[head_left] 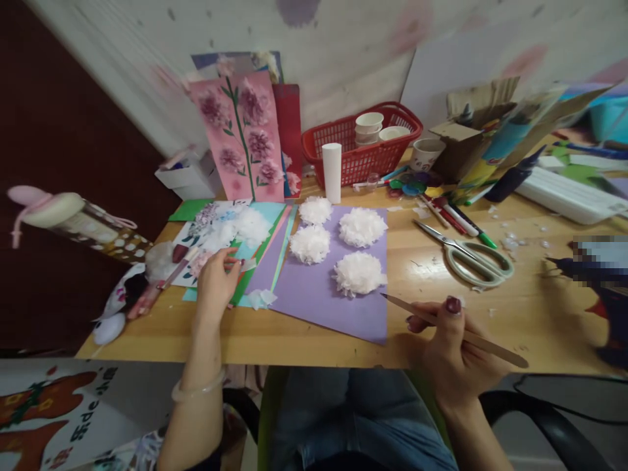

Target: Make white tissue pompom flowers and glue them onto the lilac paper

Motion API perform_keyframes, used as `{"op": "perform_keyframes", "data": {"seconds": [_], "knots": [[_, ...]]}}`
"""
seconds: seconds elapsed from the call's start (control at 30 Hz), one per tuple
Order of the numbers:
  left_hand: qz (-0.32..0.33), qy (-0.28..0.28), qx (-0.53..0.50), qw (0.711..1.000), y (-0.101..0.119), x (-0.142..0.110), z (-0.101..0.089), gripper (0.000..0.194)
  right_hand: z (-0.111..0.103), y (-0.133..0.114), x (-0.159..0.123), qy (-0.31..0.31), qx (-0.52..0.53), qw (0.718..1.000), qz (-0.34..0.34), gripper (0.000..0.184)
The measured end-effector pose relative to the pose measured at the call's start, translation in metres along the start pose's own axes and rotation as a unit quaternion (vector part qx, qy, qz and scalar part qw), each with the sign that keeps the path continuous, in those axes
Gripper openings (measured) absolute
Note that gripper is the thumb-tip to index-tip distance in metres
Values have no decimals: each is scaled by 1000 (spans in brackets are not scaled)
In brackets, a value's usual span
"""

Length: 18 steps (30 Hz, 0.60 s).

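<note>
My left hand (219,282) is over the coloured sheets on the left, its fingers pinched at a small piece of white tissue paper (249,264). Close by lies a loose heap of white tissue pieces (240,226), and another scrap (262,299) sits near the sheets' lower edge. My right hand (458,347) grips a slim wooden stick (495,348) with a dark pointed tip, angled toward the purple paper (314,301). Several fluffy white paper flowers rest on that sheet; the stick's tip is just beside the nearest flower (359,273).
Scissors (466,256) lie right of the purple paper, with markers (461,219) behind them. A white paper tube (332,173) stands before a red basket (363,147) holding paper cups. A pink flower picture (240,137) leans on the wall. A dark glue gun (598,281) is far right.
</note>
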<state>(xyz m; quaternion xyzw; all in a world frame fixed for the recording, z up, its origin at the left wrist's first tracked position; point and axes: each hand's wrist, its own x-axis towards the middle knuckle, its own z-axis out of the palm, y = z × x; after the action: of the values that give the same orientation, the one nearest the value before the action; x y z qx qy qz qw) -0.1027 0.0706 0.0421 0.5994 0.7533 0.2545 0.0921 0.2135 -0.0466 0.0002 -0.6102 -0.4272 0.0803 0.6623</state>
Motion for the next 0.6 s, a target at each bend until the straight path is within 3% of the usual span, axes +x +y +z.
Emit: {"op": "perform_keyframes", "data": {"seconds": [0.1,0.27,0.47,0.6], "knots": [[-8,-55,-4,998,-13,13,-1,24,0,0,0,-6,2,1000,7,39],[-18,-81,-24,996,-16,9,2,14,-2,0,-1,-4,8,1000,22,38],[-46,-57,-42,996,-14,1,1,27,-5,2,-1,-7,13,1000,21,39],[-58,-47,-32,997,-9,7,6,24,-6,2,-2,-5,8,1000,26,38]]}}
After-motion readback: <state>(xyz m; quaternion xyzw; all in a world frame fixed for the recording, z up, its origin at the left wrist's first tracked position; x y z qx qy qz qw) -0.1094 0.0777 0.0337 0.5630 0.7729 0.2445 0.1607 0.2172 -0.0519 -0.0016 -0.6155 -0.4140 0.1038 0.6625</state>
